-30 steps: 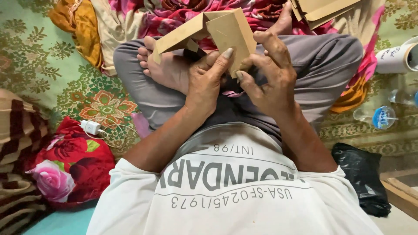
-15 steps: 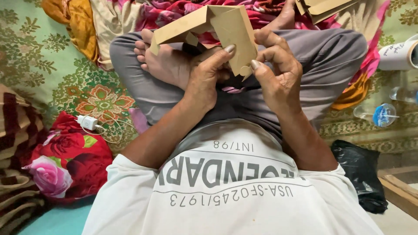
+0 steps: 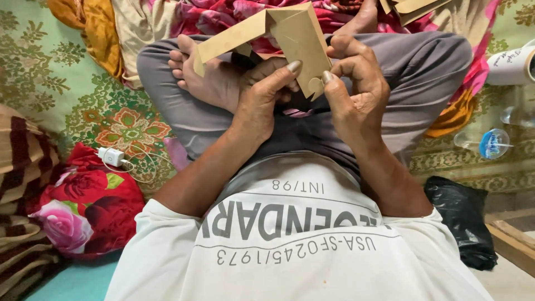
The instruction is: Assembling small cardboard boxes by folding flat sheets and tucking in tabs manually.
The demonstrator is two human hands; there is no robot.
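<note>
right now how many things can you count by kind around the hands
brown cardboard pieces: 2, one held by left hand and right hand, another at top
white charger: 1
black bag: 1
red floral pillow: 1
total: 5

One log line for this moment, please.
left hand: holds carton | right hand: pinches carton flap | carton: part-folded, over lap

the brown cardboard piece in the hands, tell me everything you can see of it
The cardboard piece is plain brown, thin and flat-cut, partly folded into an angled, box-like shape. A long flap runs out to the left; small tabs and notches sit on its lower edge. It is held up above the crossed legs, left hand and right hand pinching that lower edge.
</note>
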